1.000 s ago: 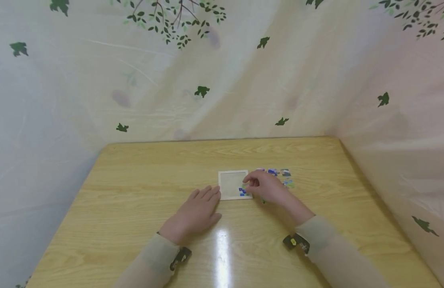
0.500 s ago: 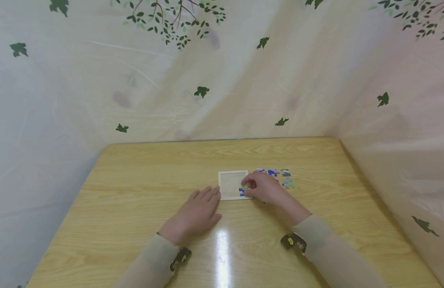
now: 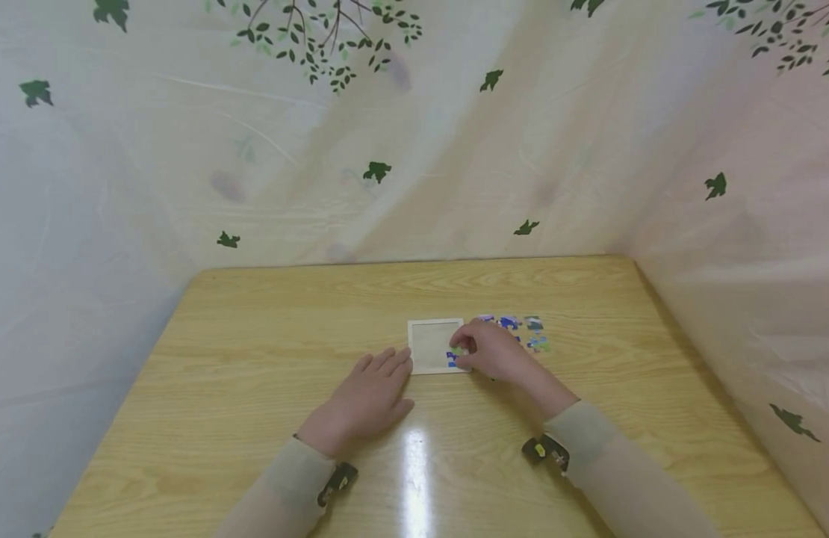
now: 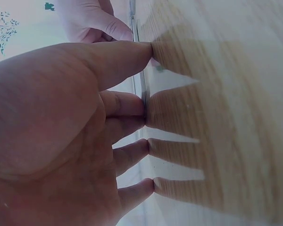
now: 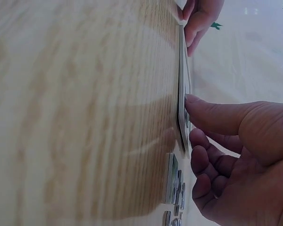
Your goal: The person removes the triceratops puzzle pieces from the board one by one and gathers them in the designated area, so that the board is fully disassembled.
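A square white puzzle frame (image 3: 436, 322) lies flat on the wooden table. My left hand (image 3: 362, 396) rests palm down with spread fingers, its fingertips at the frame's left edge; in the left wrist view the fingertips touch the tabletop. Over the frame's lower right corner, my right hand (image 3: 497, 350) pinches a small puzzle piece (image 3: 457, 350) with some green on it, largely hidden by the fingers. Just below that piece, a blue and white puzzle piece (image 3: 451, 361) sits inside the frame. The right wrist view has the thumb (image 5: 212, 113) down at the frame's surface.
Several loose puzzle pieces (image 3: 534, 323) lie on the table right of the frame, some hidden behind my right hand. The wooden table (image 3: 266, 321) meets a pale leaf-printed curtain (image 3: 428, 187) at the back and right.
My right hand has shifted slightly left and settled lower at the frame's corner, its fingertips closer to the blue and white piece. The left hand and the frame stay in place.
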`<state>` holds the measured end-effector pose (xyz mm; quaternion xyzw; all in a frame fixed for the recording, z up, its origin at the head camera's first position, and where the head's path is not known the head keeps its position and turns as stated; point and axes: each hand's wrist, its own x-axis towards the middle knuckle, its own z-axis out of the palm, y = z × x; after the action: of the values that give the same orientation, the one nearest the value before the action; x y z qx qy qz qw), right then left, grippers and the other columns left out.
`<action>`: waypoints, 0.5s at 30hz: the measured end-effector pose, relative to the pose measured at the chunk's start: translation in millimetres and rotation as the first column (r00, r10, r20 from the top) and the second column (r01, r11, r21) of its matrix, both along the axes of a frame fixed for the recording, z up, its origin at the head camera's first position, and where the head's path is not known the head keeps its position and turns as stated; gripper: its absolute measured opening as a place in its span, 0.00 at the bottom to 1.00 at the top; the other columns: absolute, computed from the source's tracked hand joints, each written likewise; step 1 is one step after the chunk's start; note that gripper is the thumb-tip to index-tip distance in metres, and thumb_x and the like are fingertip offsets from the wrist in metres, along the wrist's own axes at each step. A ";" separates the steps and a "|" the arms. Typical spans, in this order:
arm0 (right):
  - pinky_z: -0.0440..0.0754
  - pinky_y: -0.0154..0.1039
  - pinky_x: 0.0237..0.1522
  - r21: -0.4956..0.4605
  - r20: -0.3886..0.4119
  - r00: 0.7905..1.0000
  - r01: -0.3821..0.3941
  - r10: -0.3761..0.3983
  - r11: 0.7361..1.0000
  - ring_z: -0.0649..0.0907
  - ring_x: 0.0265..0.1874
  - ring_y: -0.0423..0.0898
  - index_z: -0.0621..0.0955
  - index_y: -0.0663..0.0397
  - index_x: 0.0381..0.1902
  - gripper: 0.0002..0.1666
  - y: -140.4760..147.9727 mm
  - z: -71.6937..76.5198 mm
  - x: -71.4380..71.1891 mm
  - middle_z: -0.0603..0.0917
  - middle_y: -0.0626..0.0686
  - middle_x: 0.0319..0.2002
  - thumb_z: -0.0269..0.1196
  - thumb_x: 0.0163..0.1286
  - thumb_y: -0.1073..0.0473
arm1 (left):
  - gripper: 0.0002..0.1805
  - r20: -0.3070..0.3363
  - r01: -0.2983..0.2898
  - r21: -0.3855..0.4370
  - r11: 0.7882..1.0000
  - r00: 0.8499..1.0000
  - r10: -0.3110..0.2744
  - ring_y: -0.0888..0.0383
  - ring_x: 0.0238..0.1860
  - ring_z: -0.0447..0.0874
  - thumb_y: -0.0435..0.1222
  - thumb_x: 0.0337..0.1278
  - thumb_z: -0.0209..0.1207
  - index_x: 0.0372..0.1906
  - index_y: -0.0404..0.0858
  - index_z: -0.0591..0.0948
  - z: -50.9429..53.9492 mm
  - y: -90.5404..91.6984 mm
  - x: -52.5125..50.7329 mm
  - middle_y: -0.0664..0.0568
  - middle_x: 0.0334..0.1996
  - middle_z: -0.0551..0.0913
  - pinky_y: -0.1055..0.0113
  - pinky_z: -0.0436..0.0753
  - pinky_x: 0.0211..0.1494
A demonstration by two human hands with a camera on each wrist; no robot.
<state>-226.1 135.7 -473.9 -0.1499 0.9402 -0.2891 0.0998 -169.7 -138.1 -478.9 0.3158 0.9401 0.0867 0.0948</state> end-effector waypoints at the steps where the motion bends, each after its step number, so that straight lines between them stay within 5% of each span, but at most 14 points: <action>1: 0.80 0.43 0.42 -0.001 -0.006 1.000 -0.001 0.001 1.000 0.79 0.38 0.46 0.90 0.54 0.52 0.15 -0.2 0.4 0.3 0.82 0.49 0.38 0.79 0.69 0.62 | 0.38 0.001 -0.001 -0.001 1.000 1.000 0.001 0.40 0.87 0.56 0.52 0.86 0.55 0.85 0.33 0.66 -0.4 0.1 -0.3 0.43 0.87 0.60 0.39 0.55 0.88; 15: 0.80 0.43 0.42 -0.062 0.007 1.000 0.014 -0.013 0.998 0.79 0.37 0.46 0.87 0.50 0.48 0.14 -0.4 0.9 2.1 0.82 0.47 0.36 0.78 0.68 0.65 | 0.38 0.012 -0.001 0.006 1.000 1.000 0.001 0.40 0.87 0.55 0.52 0.86 0.56 0.85 0.33 0.66 0.9 -0.1 -0.1 0.42 0.88 0.60 0.38 0.54 0.88</action>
<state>-224.1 135.3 -472.9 -0.1456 0.9314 -0.3195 0.0965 -169.8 -138.2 -478.0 0.3151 0.9394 0.0916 0.0995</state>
